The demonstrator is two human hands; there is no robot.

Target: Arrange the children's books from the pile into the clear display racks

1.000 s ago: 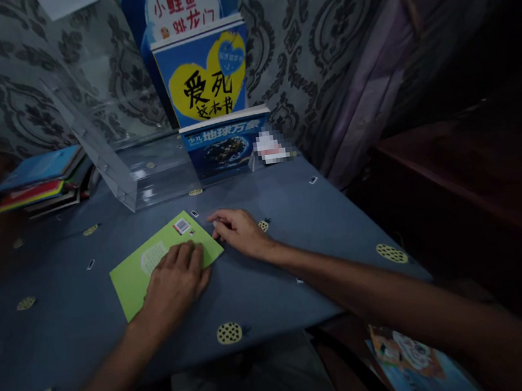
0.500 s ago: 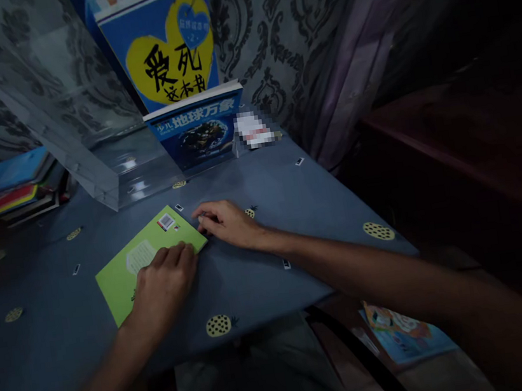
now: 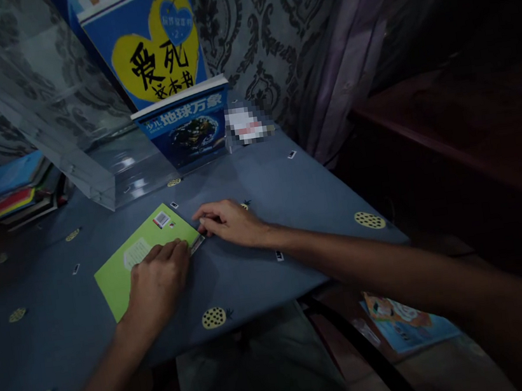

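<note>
A thin lime-green book (image 3: pixel 120 275) lies on the table with a barcode and a pale text panel on its upward face. My left hand (image 3: pixel 159 276) rests across its lower right part, fingers together and bent over the near right edge. A narrow greyish strip, like a page or inner side, shows along that edge beside the fingertips. At the book's right corner is my right hand (image 3: pixel 228 222), its fingers curled in and the thumb close to the index finger. What those fingertips hold, if anything, is hidden.
Behind the book, a clear acrylic stand (image 3: pixel 96 185) holds a blue earth-cover book (image 3: pixel 198 133) and a blue book with a yellow heart (image 3: pixel 152 49). A book stack (image 3: pixel 12 183) sits at left. The table edge (image 3: pixel 351 190) runs along the right; a colourful booklet (image 3: pixel 412 323) lies below.
The green book's near right edge has lifted or shifted slightly, showing a greyish strip beneath. My left hand has moved a little to the left; the right hand has barely moved. The view has shifted slightly.
</note>
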